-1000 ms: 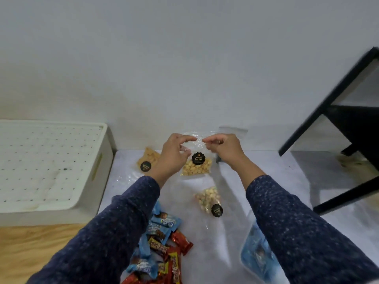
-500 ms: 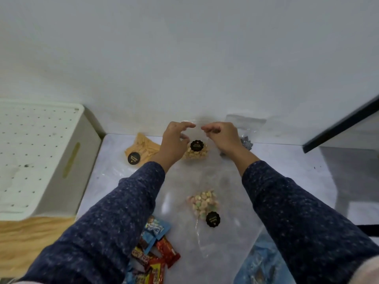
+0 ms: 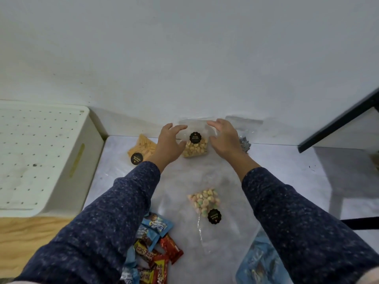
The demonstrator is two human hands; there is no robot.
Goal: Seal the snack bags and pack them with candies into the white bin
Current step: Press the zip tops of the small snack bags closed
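The bin (image 3: pixel 41 160) sits far left, so I guess packing comes later. My left hand (image 3: pixel 168 144) and right hand (image 3: pixel 223 138) flank the nut bag (image 3: pixel 194 147) against the wall, fingers spread, holding nothing. Candies (image 3: pixel 155 249) wait near me.

— What can't you make out from your view?
— The print on the nut bag's black label (image 3: pixel 195 137), between your hands, is too small to read. The candy pile (image 3: pixel 152 255) near your left sleeve runs off the bottom edge.
— And by your right sleeve?
— The blue packet (image 3: pixel 258 263) is blurred and cut off too.
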